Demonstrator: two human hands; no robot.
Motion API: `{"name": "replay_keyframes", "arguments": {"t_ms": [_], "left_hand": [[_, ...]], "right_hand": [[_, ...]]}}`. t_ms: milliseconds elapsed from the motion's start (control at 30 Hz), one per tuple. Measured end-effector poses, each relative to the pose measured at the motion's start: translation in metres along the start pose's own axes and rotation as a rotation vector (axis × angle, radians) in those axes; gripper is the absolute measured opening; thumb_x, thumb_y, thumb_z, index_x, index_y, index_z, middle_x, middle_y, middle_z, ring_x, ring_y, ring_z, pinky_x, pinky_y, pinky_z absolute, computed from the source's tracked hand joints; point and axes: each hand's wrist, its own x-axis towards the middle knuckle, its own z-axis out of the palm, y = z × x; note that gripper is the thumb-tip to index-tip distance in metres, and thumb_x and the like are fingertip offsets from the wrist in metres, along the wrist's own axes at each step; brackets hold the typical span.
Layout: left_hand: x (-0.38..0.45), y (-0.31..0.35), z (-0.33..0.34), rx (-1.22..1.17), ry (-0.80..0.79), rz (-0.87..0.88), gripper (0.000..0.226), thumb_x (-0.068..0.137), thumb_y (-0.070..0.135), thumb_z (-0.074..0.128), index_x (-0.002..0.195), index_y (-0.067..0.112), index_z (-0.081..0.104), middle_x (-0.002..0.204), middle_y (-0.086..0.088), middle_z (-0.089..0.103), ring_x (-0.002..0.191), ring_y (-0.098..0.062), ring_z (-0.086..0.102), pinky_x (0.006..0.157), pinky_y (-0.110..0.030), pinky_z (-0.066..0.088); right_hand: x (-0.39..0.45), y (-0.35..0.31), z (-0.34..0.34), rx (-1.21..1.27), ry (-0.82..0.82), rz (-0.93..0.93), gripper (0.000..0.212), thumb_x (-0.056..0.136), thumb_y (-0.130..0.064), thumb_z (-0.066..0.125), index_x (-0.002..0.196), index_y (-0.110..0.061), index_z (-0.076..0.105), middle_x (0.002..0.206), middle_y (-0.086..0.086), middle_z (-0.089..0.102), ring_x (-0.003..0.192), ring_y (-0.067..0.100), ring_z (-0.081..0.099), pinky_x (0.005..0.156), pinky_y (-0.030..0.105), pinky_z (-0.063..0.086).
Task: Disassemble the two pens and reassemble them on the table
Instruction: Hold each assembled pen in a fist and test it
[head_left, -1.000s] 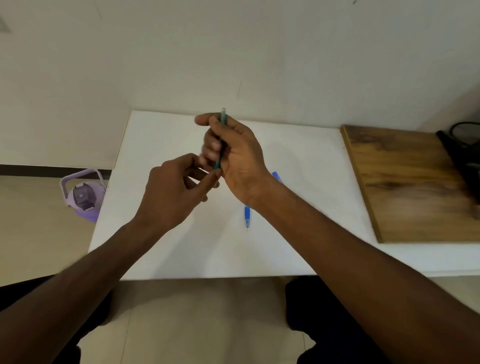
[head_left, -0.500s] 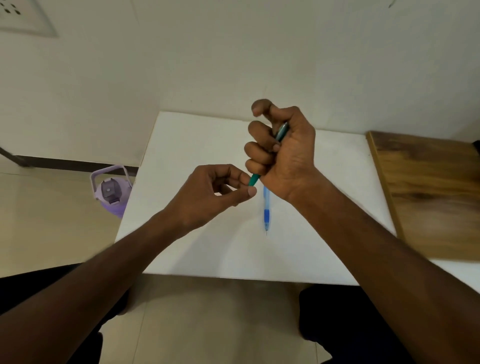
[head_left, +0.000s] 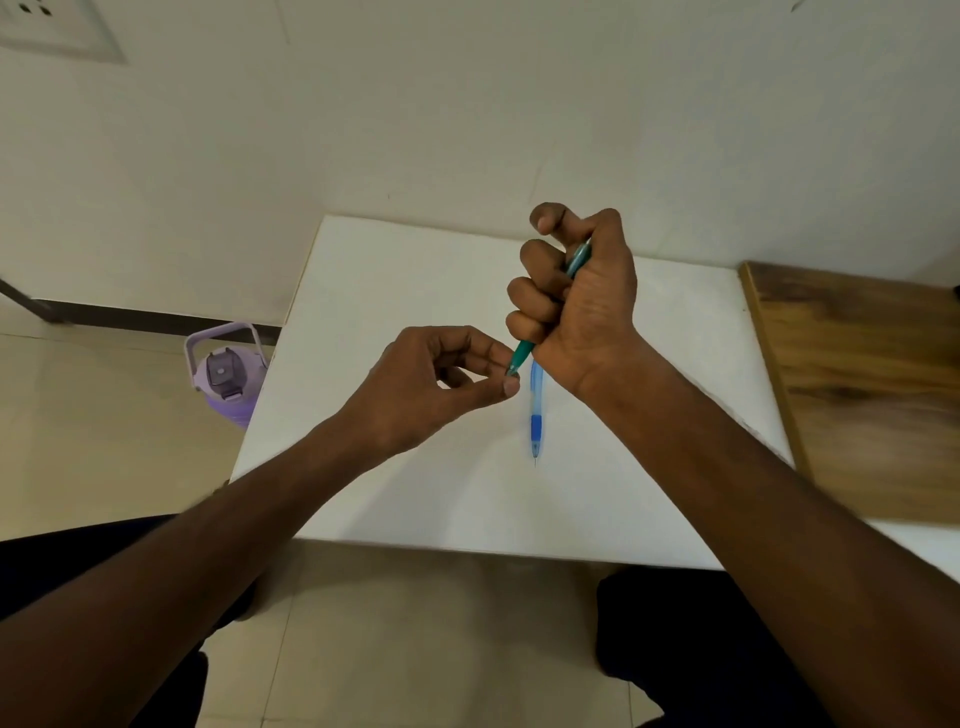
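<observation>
A green pen (head_left: 522, 355) is held tilted above the white table (head_left: 395, 291), with my right hand (head_left: 576, 301) closed in a fist around its barrel. Its green tip end sticks out below the fist toward the left. My left hand (head_left: 436, 379) pinches that tip between thumb and fingers. A blue pen (head_left: 535, 415) lies flat on the table just under the hands, tip pointing toward me; its far end is hidden behind my right wrist.
A wooden board (head_left: 857, 384) lies on the table's right side. A purple water jug (head_left: 224, 374) stands on the tiled floor left of the table. A wall runs behind the table's far edge.
The green pen has gone from nearly upright to tilted in my right fist. My left hand's fingers have closed on its lower tip. The view has shifted left.
</observation>
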Motion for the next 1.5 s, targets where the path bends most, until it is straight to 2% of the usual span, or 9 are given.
{"name": "replay_keyframes", "arguments": {"t_ms": [67,133,233,333,433,667,1033,1333,1500], "left_hand": [[0.002,-0.007,-0.004,0.122,-0.049,0.008,0.027,0.086,0.038,0.085,0.110,0.027,0.077,0.102,0.015,0.080,0.094,-0.008,0.074,0.085,-0.020,0.061],[0.003,-0.018,-0.008,0.484,-0.082,0.021,0.048,0.084,0.052,0.083,0.126,0.034,0.068,0.125,0.017,0.072,0.112,-0.008,0.067,0.088,-0.020,0.057],[-0.003,-0.042,-0.004,0.992,-0.107,0.045,0.094,0.080,0.077,0.070,0.157,0.036,0.035,0.169,0.002,0.030,0.152,-0.025,0.032,0.116,-0.043,0.041],[-0.009,-0.062,0.008,1.059,-0.182,-0.035,0.117,0.079,0.094,0.045,0.167,0.035,-0.004,0.175,-0.003,-0.021,0.163,-0.036,-0.011,0.129,-0.058,0.009],[-0.011,-0.075,0.022,1.096,-0.215,-0.058,0.115,0.079,0.096,0.019,0.164,0.031,-0.023,0.169,-0.007,-0.040,0.158,-0.040,-0.029,0.128,-0.064,-0.003],[-0.005,-0.080,0.029,1.126,-0.215,-0.070,0.116,0.083,0.093,0.028,0.163,0.028,-0.027,0.166,-0.011,-0.043,0.155,-0.044,-0.031,0.124,-0.065,-0.006],[-0.003,-0.086,0.029,1.130,-0.209,-0.077,0.117,0.083,0.094,0.028,0.161,0.029,-0.029,0.166,-0.011,-0.043,0.155,-0.044,-0.031,0.124,-0.065,-0.007],[-0.003,-0.087,0.030,1.146,-0.213,-0.081,0.117,0.082,0.094,0.028,0.162,0.028,-0.028,0.167,-0.011,-0.042,0.156,-0.044,-0.030,0.124,-0.066,-0.006],[-0.004,-0.083,0.029,1.139,-0.226,-0.088,0.117,0.084,0.093,0.030,0.162,0.028,-0.027,0.166,-0.011,-0.043,0.155,-0.044,-0.031,0.124,-0.065,-0.006]], "right_hand": [[0.000,-0.003,0.000,0.032,-0.029,0.000,0.040,0.107,-0.036,0.031,0.083,-0.017,0.057,0.050,-0.006,0.026,0.040,0.008,0.018,0.043,0.017,0.019],[-0.002,-0.006,0.000,0.061,-0.058,0.012,0.046,0.108,-0.048,0.034,0.084,-0.017,0.058,0.051,-0.006,0.025,0.040,0.008,0.017,0.042,0.017,0.019],[-0.002,-0.006,-0.001,0.059,-0.057,0.012,0.043,0.107,-0.039,0.032,0.081,-0.017,0.058,0.048,-0.007,0.028,0.037,0.007,0.020,0.041,0.016,0.022],[-0.003,-0.007,0.000,0.065,-0.052,0.000,0.040,0.105,-0.029,0.026,0.081,-0.017,0.056,0.047,-0.007,0.029,0.036,0.007,0.021,0.040,0.015,0.023],[-0.004,-0.008,0.000,0.075,-0.076,0.002,0.041,0.107,-0.039,0.031,0.085,-0.016,0.057,0.047,-0.007,0.030,0.036,0.006,0.022,0.040,0.015,0.022],[-0.005,-0.008,0.000,0.076,-0.065,-0.014,0.038,0.107,-0.033,0.030,0.085,-0.017,0.056,0.048,-0.007,0.029,0.036,0.007,0.021,0.040,0.015,0.023],[-0.013,0.002,0.009,-0.285,-0.193,-0.207,0.033,0.105,-0.025,0.029,0.083,-0.018,0.053,0.051,-0.003,0.023,0.040,0.011,0.016,0.045,0.018,0.022],[-0.014,0.003,0.010,-0.234,-0.181,-0.164,0.034,0.106,-0.023,0.027,0.083,-0.017,0.052,0.056,0.001,0.018,0.041,0.009,0.016,0.045,0.018,0.020],[-0.016,0.002,0.007,-0.188,-0.261,-0.124,0.041,0.105,-0.039,0.025,0.089,-0.015,0.054,0.055,0.001,0.018,0.041,0.008,0.016,0.045,0.019,0.018]]}}
